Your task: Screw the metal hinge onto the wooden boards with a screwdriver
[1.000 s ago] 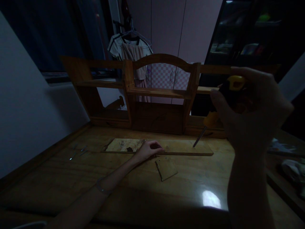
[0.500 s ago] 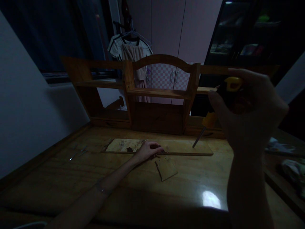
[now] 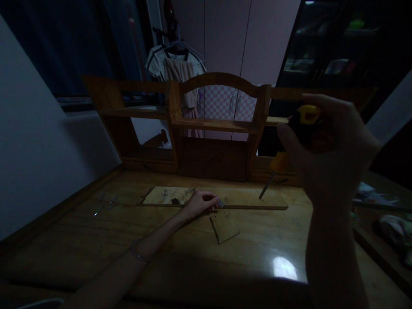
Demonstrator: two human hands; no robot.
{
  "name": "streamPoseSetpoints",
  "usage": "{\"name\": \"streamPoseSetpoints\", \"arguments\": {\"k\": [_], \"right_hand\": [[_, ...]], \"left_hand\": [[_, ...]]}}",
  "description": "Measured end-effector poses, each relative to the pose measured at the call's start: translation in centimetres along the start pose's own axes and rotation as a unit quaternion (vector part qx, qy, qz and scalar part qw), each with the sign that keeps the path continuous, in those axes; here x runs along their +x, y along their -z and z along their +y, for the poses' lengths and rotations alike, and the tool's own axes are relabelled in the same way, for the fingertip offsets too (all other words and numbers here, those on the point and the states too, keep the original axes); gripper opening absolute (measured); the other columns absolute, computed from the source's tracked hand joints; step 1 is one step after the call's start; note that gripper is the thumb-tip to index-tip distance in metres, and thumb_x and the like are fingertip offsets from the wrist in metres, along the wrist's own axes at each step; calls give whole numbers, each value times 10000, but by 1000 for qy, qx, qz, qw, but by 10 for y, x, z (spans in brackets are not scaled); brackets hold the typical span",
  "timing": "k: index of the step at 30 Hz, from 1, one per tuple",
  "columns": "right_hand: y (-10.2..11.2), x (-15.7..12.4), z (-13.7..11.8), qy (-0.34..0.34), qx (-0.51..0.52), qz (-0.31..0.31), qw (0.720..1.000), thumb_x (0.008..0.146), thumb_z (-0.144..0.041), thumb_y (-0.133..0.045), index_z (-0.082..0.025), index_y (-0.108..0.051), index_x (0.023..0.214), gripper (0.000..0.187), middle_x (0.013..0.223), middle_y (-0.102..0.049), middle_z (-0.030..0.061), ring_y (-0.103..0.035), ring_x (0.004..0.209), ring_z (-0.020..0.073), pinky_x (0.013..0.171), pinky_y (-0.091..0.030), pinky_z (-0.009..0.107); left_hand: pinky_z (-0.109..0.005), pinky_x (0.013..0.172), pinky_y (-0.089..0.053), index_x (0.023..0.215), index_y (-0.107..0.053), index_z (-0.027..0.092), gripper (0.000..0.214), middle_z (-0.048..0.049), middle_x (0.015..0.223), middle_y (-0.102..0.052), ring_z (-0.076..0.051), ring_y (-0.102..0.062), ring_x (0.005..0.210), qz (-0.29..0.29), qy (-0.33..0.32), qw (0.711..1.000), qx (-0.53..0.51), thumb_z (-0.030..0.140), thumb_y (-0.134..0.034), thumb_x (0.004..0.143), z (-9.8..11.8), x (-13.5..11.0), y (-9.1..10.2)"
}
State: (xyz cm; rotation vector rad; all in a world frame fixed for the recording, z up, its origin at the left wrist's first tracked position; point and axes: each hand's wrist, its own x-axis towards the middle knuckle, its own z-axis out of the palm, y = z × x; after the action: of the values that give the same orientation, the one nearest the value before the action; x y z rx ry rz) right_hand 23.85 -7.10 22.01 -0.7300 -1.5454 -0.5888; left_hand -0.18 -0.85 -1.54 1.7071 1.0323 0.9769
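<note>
My right hand (image 3: 334, 146), raised at the right, is wrapped round the black and yellow handle of a screwdriver (image 3: 279, 161). The shaft slants down to the left, its tip over the right part of a long wooden board (image 3: 244, 197); whether it touches cannot be told. My left hand (image 3: 199, 202) rests at the board's front edge, thumb and fingers pinched by a small grey metal piece (image 3: 221, 204). The board's left end is stained and broken, with a dark hole. Just in front lies a small square wooden piece (image 3: 225, 227).
Thin metal pieces (image 3: 99, 210) lie on the wooden desk (image 3: 154, 262) to the left. A wooden shelf unit (image 3: 212, 156) stands along the back. Cloth-like items (image 3: 391, 229) are at the far right. The room is dim, with clothes (image 3: 180, 64) hanging behind.
My right hand and the screwdriver handle have shifted slightly left, while the tip stays about where it was. My left fingers have moved slightly, and the grey metal piece shows more clearly.
</note>
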Motion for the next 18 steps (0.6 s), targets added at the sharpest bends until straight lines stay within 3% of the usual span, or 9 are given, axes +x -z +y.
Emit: {"name": "streamPoseSetpoints", "arguments": {"k": [6,18], "right_hand": [[2,-1,-4,-14,-29,-41,999,866,-241,-717,-132,-582,1265,435,1147,-604,58,-593,956,166,792,-479,267],[3,0,-3,-14,-37,-47,998,883,-232,-714,-97,-581,1261,422,1119,-608,59,-589,925,146,775,-463,239]], "left_hand": [[-199,559,-449,865,-703,93,400,-67,739,-672,-120,-600,609,0,9,1000,10,487,-636,841,2,-1,0],[-213,619,-446,810,-699,101,381,-56,768,-681,-137,-606,680,27,-16,998,50,481,-706,776,2,0,-1]]}}
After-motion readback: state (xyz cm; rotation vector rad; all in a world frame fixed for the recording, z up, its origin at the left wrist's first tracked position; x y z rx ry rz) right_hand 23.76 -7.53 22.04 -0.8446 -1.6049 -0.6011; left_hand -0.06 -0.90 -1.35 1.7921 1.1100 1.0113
